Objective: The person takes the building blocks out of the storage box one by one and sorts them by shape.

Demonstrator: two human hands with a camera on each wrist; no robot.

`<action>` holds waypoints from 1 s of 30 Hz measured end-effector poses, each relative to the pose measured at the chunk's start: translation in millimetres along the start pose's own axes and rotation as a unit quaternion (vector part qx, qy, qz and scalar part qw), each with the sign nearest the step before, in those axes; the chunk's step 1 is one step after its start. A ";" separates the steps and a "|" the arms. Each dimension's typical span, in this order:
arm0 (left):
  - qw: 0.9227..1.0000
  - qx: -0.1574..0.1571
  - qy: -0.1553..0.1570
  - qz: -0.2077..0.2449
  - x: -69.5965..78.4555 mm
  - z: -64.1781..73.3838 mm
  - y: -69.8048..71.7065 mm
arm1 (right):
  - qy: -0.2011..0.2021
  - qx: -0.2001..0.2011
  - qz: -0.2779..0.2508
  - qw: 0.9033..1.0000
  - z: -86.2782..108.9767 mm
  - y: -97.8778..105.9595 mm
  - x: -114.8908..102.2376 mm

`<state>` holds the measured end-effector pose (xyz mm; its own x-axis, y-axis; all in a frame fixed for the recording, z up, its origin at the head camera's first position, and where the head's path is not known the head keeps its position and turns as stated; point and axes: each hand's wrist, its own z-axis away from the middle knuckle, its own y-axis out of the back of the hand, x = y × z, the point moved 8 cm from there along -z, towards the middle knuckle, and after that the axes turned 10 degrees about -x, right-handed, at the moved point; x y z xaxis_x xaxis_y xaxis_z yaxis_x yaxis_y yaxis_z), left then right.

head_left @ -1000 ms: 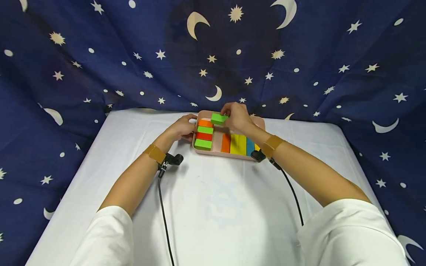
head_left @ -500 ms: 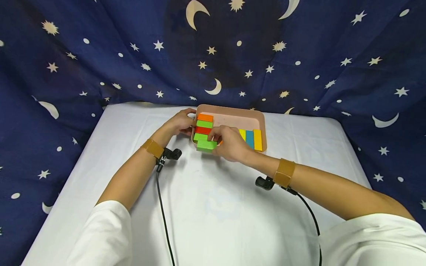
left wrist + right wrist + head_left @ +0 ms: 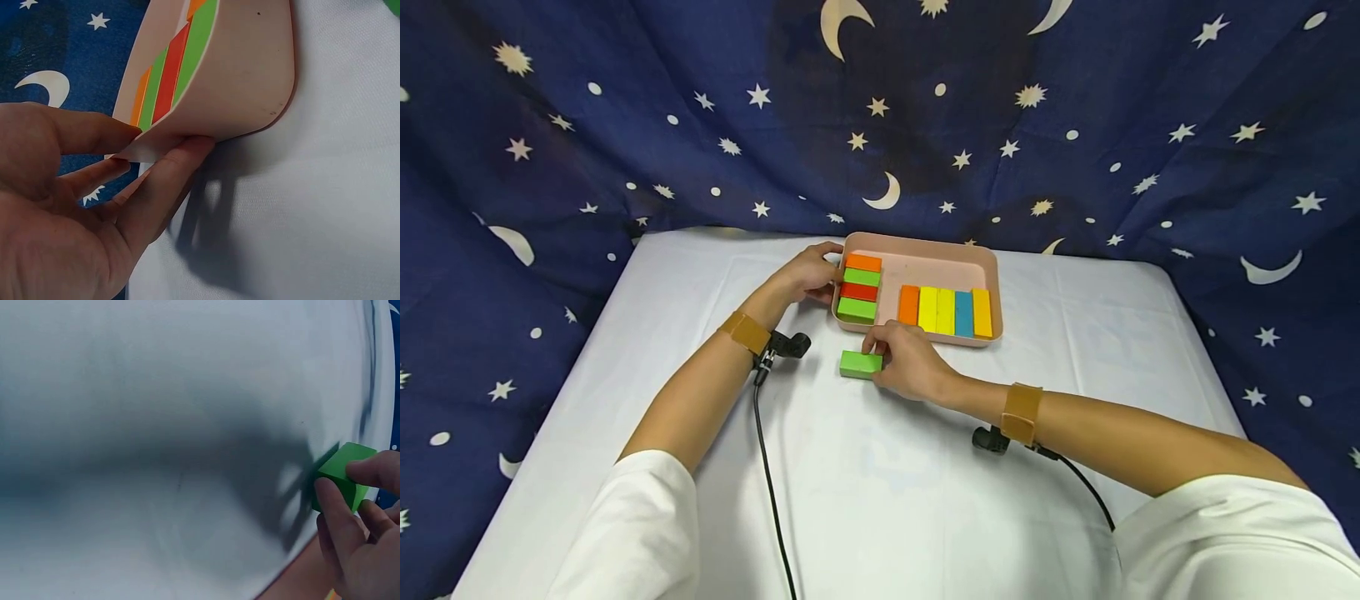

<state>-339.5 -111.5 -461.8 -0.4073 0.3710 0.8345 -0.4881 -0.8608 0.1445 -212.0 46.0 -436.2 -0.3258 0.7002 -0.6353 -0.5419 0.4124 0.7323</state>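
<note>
A green wooden block [image 3: 861,365] is pinched between the thumb and fingers of my right hand [image 3: 912,363], in front of the tray's near wall. It sits on or just over the white cloth; I cannot tell which. In the right wrist view the same green block [image 3: 347,464] shows one end between the fingertips. At the left end of the pink tray [image 3: 925,271], my left hand [image 3: 807,273] holds the wall. In the left wrist view one fingertip of the left hand [image 3: 81,206] meets the rim and another presses the outside.
Inside the tray, orange, green and red blocks [image 3: 859,291] form a column at the left. Orange, yellow, blue and amber blocks [image 3: 945,311] stand side by side along the near right. A white cloth [image 3: 895,500] covers the table; a blue starry curtain [image 3: 940,150] hangs behind.
My right hand has carried the green block from the tray's far left part, over the near wall, to the cloth in front. The left hand has stayed at the tray's end.
</note>
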 end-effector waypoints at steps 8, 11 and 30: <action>1.000 0.000 -0.003 0.004 0.3 -2.5 2.5 | -0.004 0.003 0.002 1.000 -3.5 -3.4 3.5; 1.000 -0.001 -0.005 0.006 -1.3 -3.1 2.3 | -0.004 0.001 0.003 1.000 -3.9 -4.3 3.8; 1.000 -0.010 -0.003 0.020 -2.8 -2.0 0.1 | 0.013 0.096 0.007 0.995 -35.1 85.7 10.7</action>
<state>-340.1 -111.9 -465.1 -0.4221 0.3334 0.8430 -0.4860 -0.8682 0.1000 -289.1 68.3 -388.8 -0.3543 0.6925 -0.6284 -0.3801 0.5073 0.7734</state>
